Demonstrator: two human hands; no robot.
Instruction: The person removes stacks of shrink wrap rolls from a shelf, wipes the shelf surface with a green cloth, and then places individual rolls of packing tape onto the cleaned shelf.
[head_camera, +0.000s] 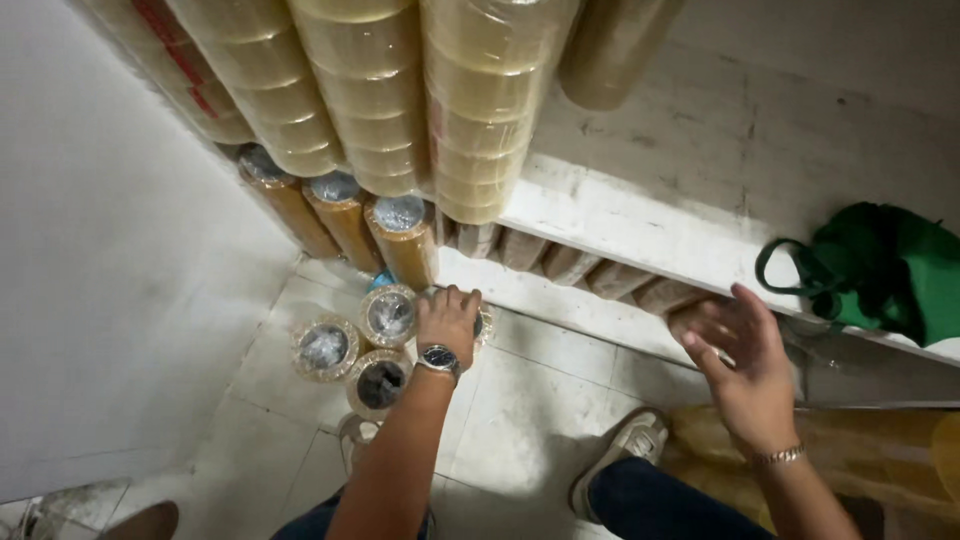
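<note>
The left hand (447, 322) is closing its grip on the top of an upright tape stack (478, 322) standing on the floor (530, 400) just below the shelf (620, 225), three stacks (390, 315) crowding beside it, while the right hand (745, 365) is hovering open farther along that shelf.

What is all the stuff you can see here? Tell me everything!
Wrapped tape stacks standing on the floor: four, clear-brown, by the left hand.
Tape stacks under the shelf: three in a row, brown, leaning.
Tape stacks above the shelf: several, pale yellow.
Shelf: one, white, worn.
Bag: one, green, on the shelf at right.
Floor tiles: white.
Shoes: light-coloured.
Left hand: with a wristwatch, resting on a floor stack.
Right hand: with a bracelet, open, holding nothing.
</note>
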